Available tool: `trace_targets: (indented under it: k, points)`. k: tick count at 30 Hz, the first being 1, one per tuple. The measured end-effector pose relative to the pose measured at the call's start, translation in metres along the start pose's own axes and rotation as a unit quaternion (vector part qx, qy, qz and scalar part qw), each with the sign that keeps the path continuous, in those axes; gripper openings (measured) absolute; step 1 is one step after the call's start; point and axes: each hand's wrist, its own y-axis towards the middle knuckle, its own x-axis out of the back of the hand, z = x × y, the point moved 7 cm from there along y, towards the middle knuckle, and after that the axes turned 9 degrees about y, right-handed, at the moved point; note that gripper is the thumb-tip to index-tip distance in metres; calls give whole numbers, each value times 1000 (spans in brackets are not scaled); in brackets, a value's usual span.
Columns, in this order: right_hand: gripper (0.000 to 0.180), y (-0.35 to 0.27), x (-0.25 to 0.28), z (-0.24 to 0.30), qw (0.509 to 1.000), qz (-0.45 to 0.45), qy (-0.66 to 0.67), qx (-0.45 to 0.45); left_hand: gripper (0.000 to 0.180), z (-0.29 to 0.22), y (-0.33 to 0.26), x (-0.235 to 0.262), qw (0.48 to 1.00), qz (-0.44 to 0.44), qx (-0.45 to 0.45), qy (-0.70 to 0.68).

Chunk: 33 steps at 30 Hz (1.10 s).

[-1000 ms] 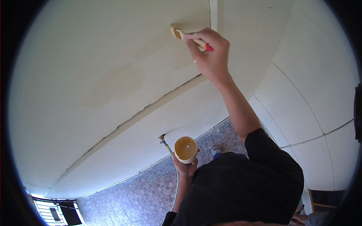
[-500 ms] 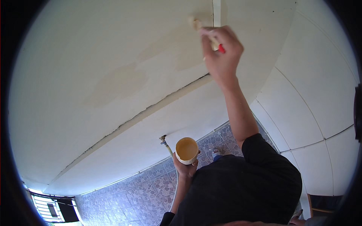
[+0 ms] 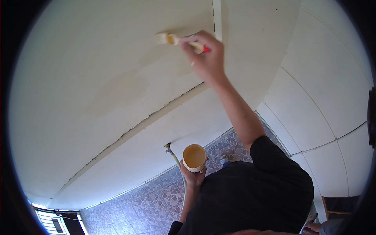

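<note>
At the far left, low down, there is a bright barred opening (image 3: 55, 223). Next comes the pale wall (image 3: 70, 98), which carries a darker, damp-looking patch (image 3: 121, 88). The flat brush (image 3: 171, 39) is in front of the wall's upper part, its bristles pointing left; they are blurred, so I cannot tell if they touch. Below is a small tap (image 3: 168, 147) with a hose. Just beside it, the left hand (image 3: 191, 177) holds the round cup (image 3: 194, 169) from beneath, its opening upward and pale yellowish inside. The right hand (image 3: 210, 60) pinches the red-ended brush handle in a narrow grip. At the right stands a white panelled wall (image 3: 317, 94).
</note>
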Motion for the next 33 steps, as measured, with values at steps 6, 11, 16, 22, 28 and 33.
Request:
trace_targets:
  k: [6,11,16,22,28,33]
  points:
    - [7,10,70,-9,969,-146,-175,97,57,-8,-8,-3,999,-37,-5,-1]
    - [23,-10,2,-1,963,-75,-229,122,62,-1,-6,8,1000,-24,5,-12]
    - [14,-53,-75,22,994,85,-33,60,63,-1,-4,4,1000,-15,10,0]
    - [7,-36,26,-21,989,-74,-122,27,61,-4,-11,5,1000,-16,-5,-4]
    - [11,-30,91,2,955,-211,-188,85,58,-11,-15,10,999,-47,-15,-22]
    - [10,-18,98,-11,965,-249,-51,60,57,-7,-8,2,1000,-22,6,-8]
